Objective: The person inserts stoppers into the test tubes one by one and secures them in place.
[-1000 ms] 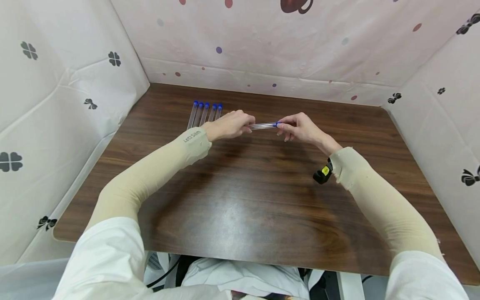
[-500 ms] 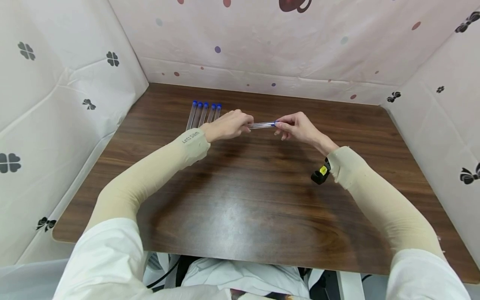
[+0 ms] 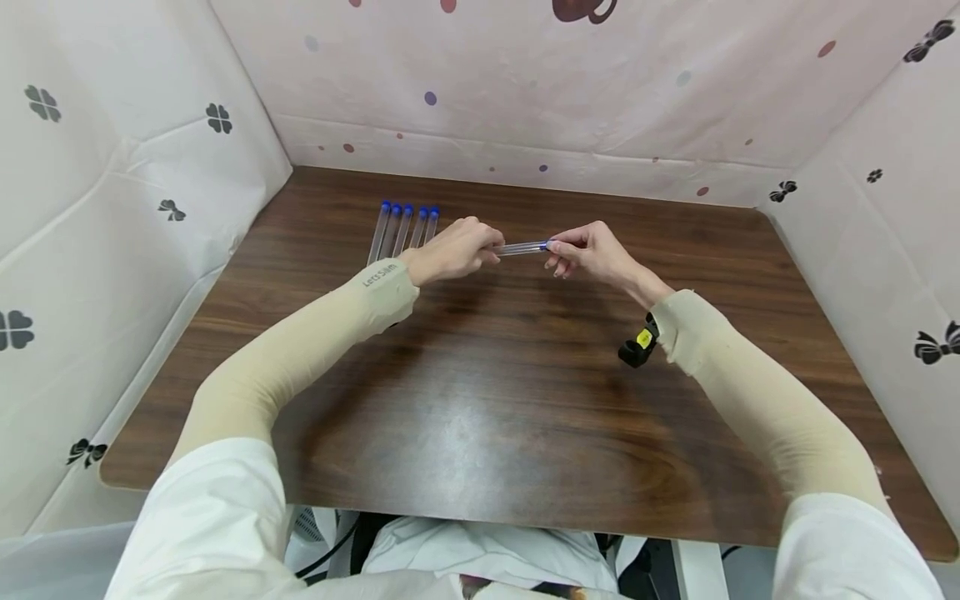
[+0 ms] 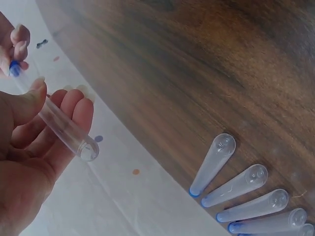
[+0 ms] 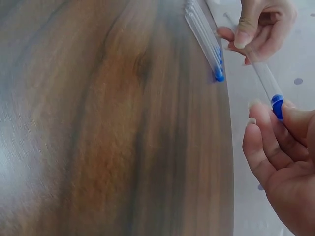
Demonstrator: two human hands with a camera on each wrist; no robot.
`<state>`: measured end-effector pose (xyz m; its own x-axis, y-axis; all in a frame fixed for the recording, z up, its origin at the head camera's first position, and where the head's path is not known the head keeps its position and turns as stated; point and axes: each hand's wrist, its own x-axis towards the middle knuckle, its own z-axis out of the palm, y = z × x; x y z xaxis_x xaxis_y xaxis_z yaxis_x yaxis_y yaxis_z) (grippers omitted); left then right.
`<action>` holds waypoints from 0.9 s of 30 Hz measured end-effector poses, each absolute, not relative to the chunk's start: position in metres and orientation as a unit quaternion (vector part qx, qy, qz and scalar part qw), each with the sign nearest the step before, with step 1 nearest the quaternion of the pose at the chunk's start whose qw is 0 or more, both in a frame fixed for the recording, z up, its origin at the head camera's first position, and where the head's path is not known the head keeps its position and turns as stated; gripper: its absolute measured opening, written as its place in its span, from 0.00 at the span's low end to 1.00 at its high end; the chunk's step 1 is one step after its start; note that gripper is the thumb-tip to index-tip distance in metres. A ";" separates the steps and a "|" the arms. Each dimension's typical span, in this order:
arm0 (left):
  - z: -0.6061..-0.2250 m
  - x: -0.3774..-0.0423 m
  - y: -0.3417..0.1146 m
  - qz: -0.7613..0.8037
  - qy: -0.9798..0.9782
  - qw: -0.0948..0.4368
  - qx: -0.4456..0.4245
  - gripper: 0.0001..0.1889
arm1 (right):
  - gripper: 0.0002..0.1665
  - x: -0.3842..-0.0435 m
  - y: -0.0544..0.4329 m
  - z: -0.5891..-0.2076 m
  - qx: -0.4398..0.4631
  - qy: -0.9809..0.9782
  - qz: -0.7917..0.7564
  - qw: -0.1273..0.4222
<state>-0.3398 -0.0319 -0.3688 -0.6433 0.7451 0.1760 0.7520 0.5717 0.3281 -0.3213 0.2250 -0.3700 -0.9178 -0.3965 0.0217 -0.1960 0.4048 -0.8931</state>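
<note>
Between both hands a clear test tube [image 3: 521, 248] with a blue cap is held nearly level above the table. My left hand [image 3: 459, 247] grips the tube's body, thumb on one side and fingers on the other; in the left wrist view the rounded bottom of the tube [image 4: 69, 130] sticks out past the fingers. My right hand [image 3: 597, 255] pinches the blue cap [image 5: 277, 106] between thumb and fingertips, its other fingers loosely bent. The cap sits at the tube's mouth in the right wrist view. The tube looks see-through, with no contents showing.
Several more blue-capped test tubes [image 3: 403, 229] lie side by side on the brown wooden table [image 3: 480, 400], behind my left forearm. White patterned sheets [image 3: 525, 100] enclose the table at the back and both sides. A black wrist camera [image 3: 637, 348] hangs below my right wrist.
Both hands keep their hold on the tube and its cap. In the head view the right hand has shifted slightly left, and the whole scene drifts a little left too.
</note>
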 end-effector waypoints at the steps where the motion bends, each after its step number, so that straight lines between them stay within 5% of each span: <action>1: -0.369 -0.340 -0.032 -0.191 -0.886 0.007 -0.422 0.07 | 0.18 -0.321 0.225 -0.371 -0.175 0.830 -0.520 0.098; 27: -0.375 -0.334 -0.025 -0.163 -0.885 0.071 -0.430 0.06 | 0.23 -0.318 0.227 -0.373 -0.111 0.779 -0.599 0.148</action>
